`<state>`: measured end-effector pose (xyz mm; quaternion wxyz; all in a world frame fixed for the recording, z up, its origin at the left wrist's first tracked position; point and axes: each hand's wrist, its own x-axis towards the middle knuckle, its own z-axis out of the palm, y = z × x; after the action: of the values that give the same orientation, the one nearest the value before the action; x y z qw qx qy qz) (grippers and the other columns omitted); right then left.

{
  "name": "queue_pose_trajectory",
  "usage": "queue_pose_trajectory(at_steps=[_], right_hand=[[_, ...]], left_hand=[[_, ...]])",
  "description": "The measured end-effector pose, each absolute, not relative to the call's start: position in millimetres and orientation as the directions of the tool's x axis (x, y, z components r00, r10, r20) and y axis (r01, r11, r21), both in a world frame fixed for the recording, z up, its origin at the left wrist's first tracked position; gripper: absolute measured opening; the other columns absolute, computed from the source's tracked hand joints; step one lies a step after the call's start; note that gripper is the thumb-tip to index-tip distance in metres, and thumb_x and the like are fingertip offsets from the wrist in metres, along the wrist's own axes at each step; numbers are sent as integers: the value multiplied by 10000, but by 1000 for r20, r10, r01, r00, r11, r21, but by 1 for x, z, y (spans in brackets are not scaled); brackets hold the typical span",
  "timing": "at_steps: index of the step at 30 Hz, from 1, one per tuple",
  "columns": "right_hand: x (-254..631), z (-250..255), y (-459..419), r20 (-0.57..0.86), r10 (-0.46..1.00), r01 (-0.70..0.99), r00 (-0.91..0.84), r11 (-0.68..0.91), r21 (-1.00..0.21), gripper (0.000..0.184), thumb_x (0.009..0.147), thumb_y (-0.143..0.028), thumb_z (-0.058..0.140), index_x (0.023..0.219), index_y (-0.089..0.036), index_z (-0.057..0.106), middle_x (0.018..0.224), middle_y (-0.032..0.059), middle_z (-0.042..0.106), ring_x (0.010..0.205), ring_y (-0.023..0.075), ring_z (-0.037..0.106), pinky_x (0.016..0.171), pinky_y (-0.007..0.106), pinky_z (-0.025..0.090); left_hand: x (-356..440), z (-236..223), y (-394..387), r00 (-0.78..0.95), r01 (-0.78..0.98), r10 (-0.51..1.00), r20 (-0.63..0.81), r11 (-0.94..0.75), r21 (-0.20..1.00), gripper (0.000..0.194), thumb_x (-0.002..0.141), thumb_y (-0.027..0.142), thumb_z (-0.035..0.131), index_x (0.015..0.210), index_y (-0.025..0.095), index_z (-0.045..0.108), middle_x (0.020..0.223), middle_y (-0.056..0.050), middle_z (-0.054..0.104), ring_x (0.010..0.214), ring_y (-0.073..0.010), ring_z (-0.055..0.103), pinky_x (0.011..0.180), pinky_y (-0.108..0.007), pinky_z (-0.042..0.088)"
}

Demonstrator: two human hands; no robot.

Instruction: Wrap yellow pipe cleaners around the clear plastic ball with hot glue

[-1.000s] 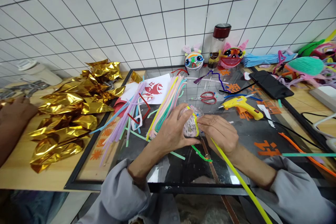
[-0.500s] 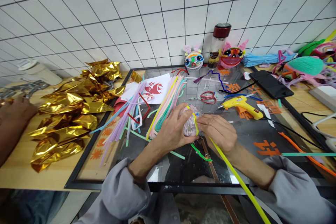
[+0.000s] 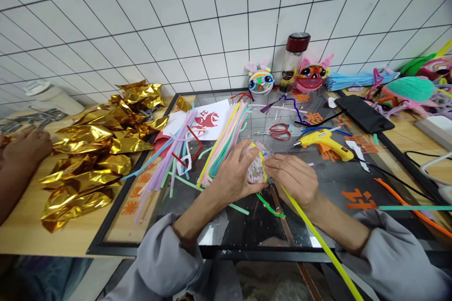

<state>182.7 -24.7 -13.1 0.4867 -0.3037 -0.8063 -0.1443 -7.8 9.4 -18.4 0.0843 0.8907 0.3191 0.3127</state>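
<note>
My left hand [image 3: 231,169] is closed around a small rounded craft piece [image 3: 254,169], whitish and glossy with a yellow strip across it. From the right, my right hand [image 3: 294,176] pinches a long yellow pipe cleaner [image 3: 318,240] against the piece's side. The pipe cleaner's tail runs down past my right wrist to the bottom edge. My fingertips partly hide where strip and piece meet. Just below the hands lies a short green pipe cleaner [image 3: 270,205]. A bundle of pastel pipe cleaners [image 3: 224,143] lies left of my left hand.
Beyond my hands are red-handled scissors [image 3: 280,131], a yellow glue gun [image 3: 326,143], a phone [image 3: 365,113] and a glass bottle [image 3: 287,73]. Two finished animal heads, one white-faced [image 3: 260,80], stand by the wall. Gold foil [image 3: 92,150] covers the left; another person's hand [image 3: 28,148] rests beyond it.
Almost nothing differs. My right fingers have shifted very slightly at the craft piece's edge, and the other person's hand at far left has moved a little.
</note>
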Motion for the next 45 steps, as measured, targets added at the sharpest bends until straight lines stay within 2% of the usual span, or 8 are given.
queue_pose_trajectory(at_steps=[5, 10, 17, 22, 45], right_hand=[[183, -14, -25, 871, 351, 618, -345, 783, -71, 153, 859, -12, 571, 918, -135, 640, 887, 137, 771, 867, 224, 727, 739, 351, 594], [183, -14, -24, 868, 355, 625, -347, 778, -68, 167, 873, -20, 553, 923, -153, 640, 893, 119, 771, 870, 208, 727, 747, 339, 588], [183, -14, -24, 871, 349, 622, -345, 780, -66, 172, 856, -8, 560, 908, -145, 649, 894, 127, 772, 872, 220, 737, 748, 345, 589], [184, -13, -24, 864, 353, 624, -359, 779, -59, 168, 864, -21, 557, 910, -155, 649, 899, 122, 773, 870, 214, 738, 749, 341, 590], [183, -13, -23, 869, 350, 621, -350, 781, -65, 180, 863, -10, 551, 912, -140, 664, 902, 131, 770, 884, 216, 732, 756, 338, 585]], left_hand=[[-8, -20, 10, 594, 521, 621, 512, -782, 343, 787, 723, 366, 816, 1339, 206, 353, 1380, -218, 451, 1313, -359, 499, 1041, -513, 500], [-7, -20, 9, 571, 524, 608, 552, -787, 325, 762, 717, 357, 817, 1313, 214, 365, 1418, -220, 421, 1341, -354, 474, 1069, -526, 476], [-6, -17, 8, 575, 529, 597, 559, -793, 303, 739, 724, 373, 813, 1307, 165, 408, 1360, -222, 498, 1293, -343, 520, 1063, -504, 487], [-7, -15, 9, 593, 518, 563, 576, -814, 262, 769, 740, 398, 796, 1360, 177, 397, 1309, -185, 576, 1257, -341, 556, 1042, -524, 499], [-7, -17, 10, 598, 499, 566, 568, -817, 290, 785, 734, 389, 809, 1363, 171, 392, 1322, -198, 588, 1269, -341, 568, 1055, -530, 496]])
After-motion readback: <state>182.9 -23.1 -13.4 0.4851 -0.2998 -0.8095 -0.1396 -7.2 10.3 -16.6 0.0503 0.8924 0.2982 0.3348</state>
